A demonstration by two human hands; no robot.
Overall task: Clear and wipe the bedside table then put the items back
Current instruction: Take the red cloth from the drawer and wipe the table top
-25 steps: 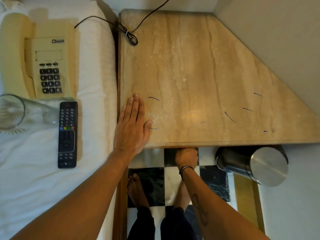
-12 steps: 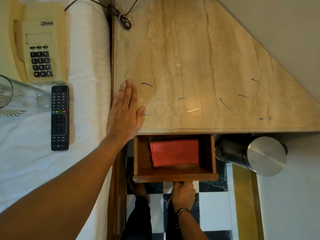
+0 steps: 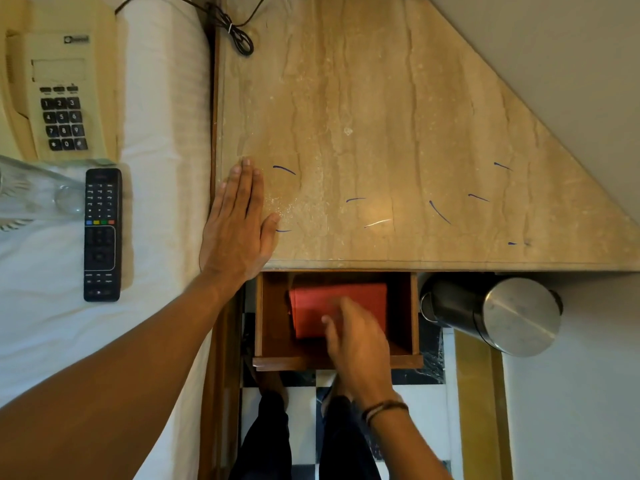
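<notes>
Left hand point(image 3: 239, 230) flat and spread on the near-left corner of the bare table point(image 3: 381, 116); right hand point(image 3: 356, 337) open, blurred, reaching into the pulled-out drawer point(image 3: 337, 362) over the red cloth point(image 3: 336, 303), not yet pinching it. Phone point(image 3: 59, 91), remote point(image 3: 102, 233) and glass point(image 3: 31, 195) parked on the bed point(image 3: 166, 133) at left. Likely risks: snagging the cloth on the drawer wall, tipping the glass off the soft bedding, tugging the cord point(image 3: 239, 36) at the far edge while wiping.
</notes>
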